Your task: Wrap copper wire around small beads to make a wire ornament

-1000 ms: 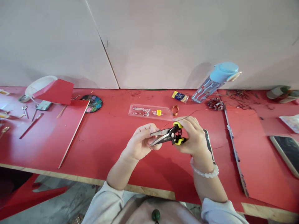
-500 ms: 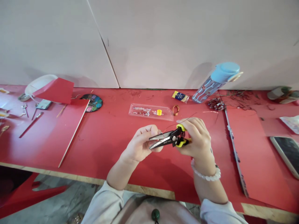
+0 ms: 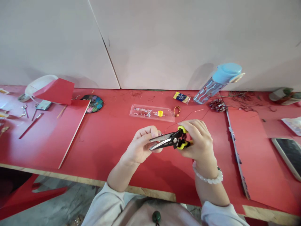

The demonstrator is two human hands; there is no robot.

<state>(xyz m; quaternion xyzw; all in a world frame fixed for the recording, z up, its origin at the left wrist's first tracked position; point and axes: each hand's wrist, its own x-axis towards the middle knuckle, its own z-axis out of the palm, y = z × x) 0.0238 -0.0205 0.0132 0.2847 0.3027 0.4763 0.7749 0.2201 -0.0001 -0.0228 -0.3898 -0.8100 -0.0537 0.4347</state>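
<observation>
Yellow-handled snips (image 3: 172,139) x1 gripped by R hand (image 3: 199,138); L hand (image 3: 142,145) pinching 1 thin wire (image 3: 188,115); 1 clear tray (image 3: 169,114) beyond.

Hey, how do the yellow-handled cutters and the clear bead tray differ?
The cutters are held up in the right hand; the tray lies flat on the table. The cutters are black with yellow grips, while the tray is see-through. The cutters stand open with blades apart; the tray holds beads and a yellow piece. Both are longer than wide.
</observation>
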